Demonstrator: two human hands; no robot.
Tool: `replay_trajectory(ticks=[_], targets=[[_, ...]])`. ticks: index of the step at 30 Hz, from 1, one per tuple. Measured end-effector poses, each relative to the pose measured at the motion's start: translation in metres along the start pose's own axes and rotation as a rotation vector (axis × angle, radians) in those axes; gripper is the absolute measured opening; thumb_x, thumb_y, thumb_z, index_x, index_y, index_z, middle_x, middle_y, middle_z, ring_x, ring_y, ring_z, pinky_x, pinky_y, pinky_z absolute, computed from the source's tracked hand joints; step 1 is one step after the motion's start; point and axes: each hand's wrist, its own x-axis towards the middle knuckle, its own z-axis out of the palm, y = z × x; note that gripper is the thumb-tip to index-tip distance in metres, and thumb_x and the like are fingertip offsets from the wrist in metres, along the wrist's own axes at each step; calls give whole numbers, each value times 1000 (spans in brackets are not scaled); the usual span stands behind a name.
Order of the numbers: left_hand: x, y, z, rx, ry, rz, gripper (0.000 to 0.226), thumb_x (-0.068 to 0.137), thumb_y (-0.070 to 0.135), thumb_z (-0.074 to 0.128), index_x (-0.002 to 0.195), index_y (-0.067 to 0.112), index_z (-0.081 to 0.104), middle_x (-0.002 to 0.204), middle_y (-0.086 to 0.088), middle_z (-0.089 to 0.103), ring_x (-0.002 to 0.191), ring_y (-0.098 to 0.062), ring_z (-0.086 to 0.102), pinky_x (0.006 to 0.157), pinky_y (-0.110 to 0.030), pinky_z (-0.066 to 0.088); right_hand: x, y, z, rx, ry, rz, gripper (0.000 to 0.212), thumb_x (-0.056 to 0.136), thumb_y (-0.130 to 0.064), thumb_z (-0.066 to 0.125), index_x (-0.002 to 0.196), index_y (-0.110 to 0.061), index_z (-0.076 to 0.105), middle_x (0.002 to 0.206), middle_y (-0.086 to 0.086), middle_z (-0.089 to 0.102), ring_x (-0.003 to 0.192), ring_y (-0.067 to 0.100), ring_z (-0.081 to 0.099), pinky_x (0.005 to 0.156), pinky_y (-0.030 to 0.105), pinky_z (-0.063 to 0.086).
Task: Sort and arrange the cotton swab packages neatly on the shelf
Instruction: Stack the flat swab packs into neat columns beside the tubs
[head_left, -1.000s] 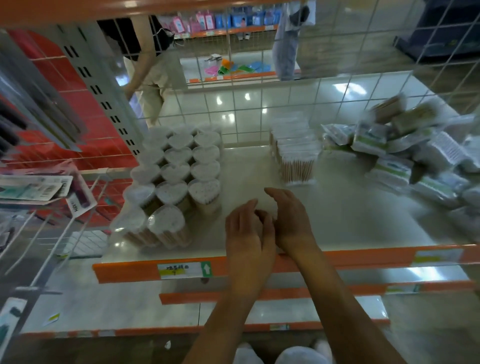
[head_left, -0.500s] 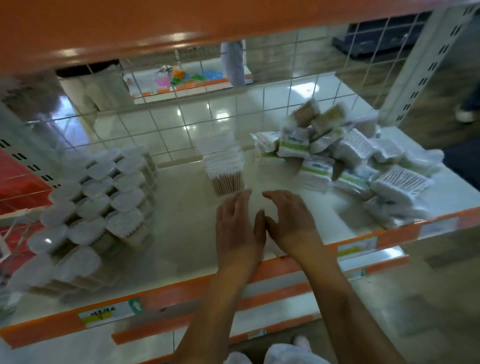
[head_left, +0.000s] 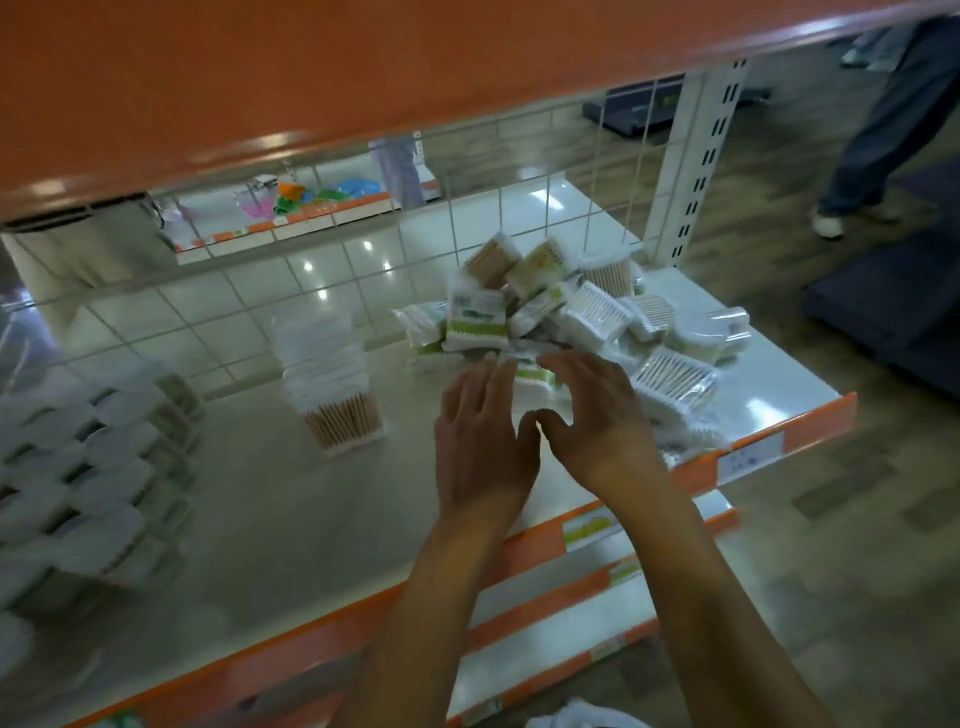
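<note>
Hovering empty and spread, left hand (head_left: 480, 447) and right hand (head_left: 597, 415) sit just before the cotton swab packages (head_left: 587, 319).

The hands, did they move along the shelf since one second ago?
Yes. The left hand and right hand went rightward, away from the upright swab stack to the loose package pile.

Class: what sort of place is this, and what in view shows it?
Most likely a shop aisle: an orange-edged shelf with price labels, a heap of packaged cotton swabs, and another stocked shelf beyond.
</note>
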Motion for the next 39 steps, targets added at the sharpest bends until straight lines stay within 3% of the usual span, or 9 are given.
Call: replay_trajectory(ticks=[4,10,14,22,26,31,36,39], targets=[[14,24,16,-21,-13,36,52,81,24,59,131,14,53,134,-8,52,127,-31,43,101,-46,40,8,20,-17,13,87,5,40,76,-8,66,115,-13,60,122,3,57,119,24,44,93,18,27],[31,48,38,-33,-56,84,53,80,29,55,131,14,50,137,-7,50,130,-30,41,102,-48,38,21,50,-40,15,219,65,41,80,-10,67,120,-12,59,125,6,57,122,25,44,95,23,31],[34,61,46,-70,-61,82,58,84,43,39,133,14,49,138,-8,49,130,-29,40,103,-44,38,31,77,-49,-30,323,144,39,82,-12,65,120,-10,59,125,9,57,120,29,46,98,32,34],[34,79,57,-109,-158,51,61,83,50,33,134,19,47,136,1,50,127,-21,39,99,-37,37,49,112,-55,-8,195,380,57,87,-36,61,138,-17,42,142,12,40,129,32,33,104,41,29],[33,82,58,-118,-192,17,46,90,38,50,132,21,47,134,3,50,126,-18,37,99,-38,38,52,119,-51,65,122,417,54,87,-34,60,136,-21,43,139,12,44,125,31,41,98,39,36],[29,83,57,-114,-224,-39,47,92,35,55,136,24,43,137,5,47,130,-14,32,104,-32,31,50,117,-51,110,189,379,50,86,-27,64,133,-23,48,134,8,50,121,26,47,95,35,37],[26,83,54,-109,-220,-87,46,93,35,54,136,24,44,137,5,46,129,-14,33,103,-30,31,50,114,-57,182,302,256,41,84,-22,67,124,-27,59,128,1,55,115,18,51,91,25,37],[24,82,53,-118,-210,-105,46,93,32,54,137,24,44,137,5,46,129,-15,34,102,-28,29,51,110,-61,239,384,166,36,82,-22,70,118,-27,64,124,1,57,112,17,53,91,26,41]])
